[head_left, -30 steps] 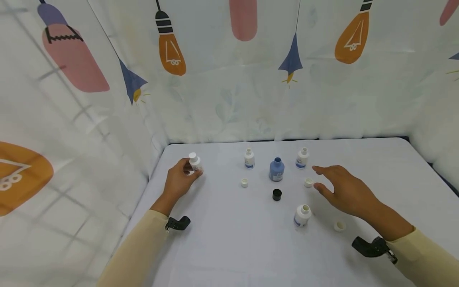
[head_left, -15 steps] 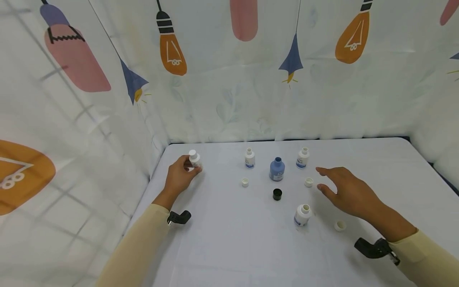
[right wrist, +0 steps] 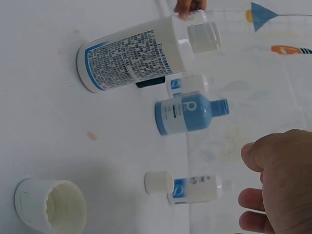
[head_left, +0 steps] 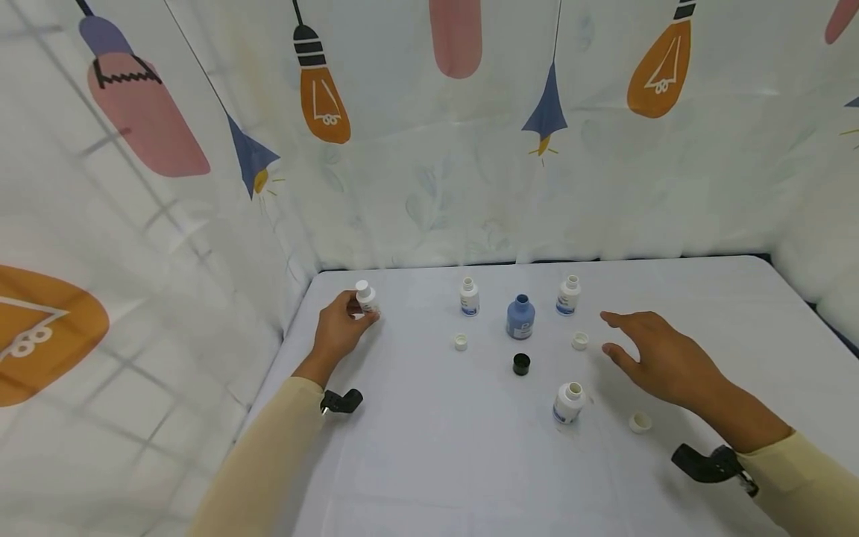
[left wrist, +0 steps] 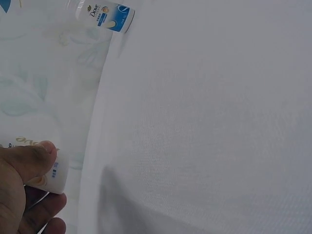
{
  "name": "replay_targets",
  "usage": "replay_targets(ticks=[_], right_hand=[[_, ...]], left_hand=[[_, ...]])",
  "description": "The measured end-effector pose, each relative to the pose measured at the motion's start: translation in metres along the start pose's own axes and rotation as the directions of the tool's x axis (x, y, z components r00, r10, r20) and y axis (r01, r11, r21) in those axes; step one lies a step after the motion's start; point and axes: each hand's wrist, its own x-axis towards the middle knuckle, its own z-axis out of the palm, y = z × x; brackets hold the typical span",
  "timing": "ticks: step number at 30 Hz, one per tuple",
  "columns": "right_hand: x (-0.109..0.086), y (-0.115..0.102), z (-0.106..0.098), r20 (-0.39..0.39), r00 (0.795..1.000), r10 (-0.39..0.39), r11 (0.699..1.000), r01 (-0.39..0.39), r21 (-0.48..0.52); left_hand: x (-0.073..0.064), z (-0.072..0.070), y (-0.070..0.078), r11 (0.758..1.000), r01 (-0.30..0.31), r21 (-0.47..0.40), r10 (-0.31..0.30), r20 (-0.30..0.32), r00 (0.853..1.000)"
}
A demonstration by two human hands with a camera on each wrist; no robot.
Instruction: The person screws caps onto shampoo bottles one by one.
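At the far left of the white-covered counter (head_left: 416, 462), the left hand (head_left: 341, 328) pinches a capped white bottle (head_left: 367, 297) between thumb and fingers; the bottle tilts slightly to the left, and whether its base touches the counter is hard to tell. The right hand (head_left: 661, 358) is held over the right side, thumb and index finger spread wide apart. Between the hands, three uncapped bottles stand upright towards the far edge: a white Dove bottle (head_left: 469, 298) on the left, a blue bottle (head_left: 520, 319) slightly nearer in the middle, and a blue-labelled white bottle (head_left: 567, 295) on the right. On the near side of these lie, from left to right, a small white cap (head_left: 461, 342), a dark cap (head_left: 521, 364) and a second white cap (head_left: 580, 341), the last near the right thumb. Nearer still, an open white bottle (head_left: 569, 403) stands upright, with a larger white cap (head_left: 640, 422) to its right, inner threads showing.
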Motion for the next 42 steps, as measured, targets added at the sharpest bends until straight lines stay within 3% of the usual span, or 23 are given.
replay_targets(ticks=[30, 42], right_hand=[[0.002, -0.001, 0.000, 0.030, 0.999, 0.014, 1.000, -0.014, 0.003], [0.000, 0.004, 0.002, 0.025, 1.000, 0.009, 1.000, -0.009, -0.002]], left_hand=[[0.023, 0.013, -0.009, 0.995, 0.095, -0.012, -0.095, 0.014, 0.995], [0.029, 0.026, -0.019, 0.996, 0.094, 0.007, -0.093, -0.035, 0.995]])
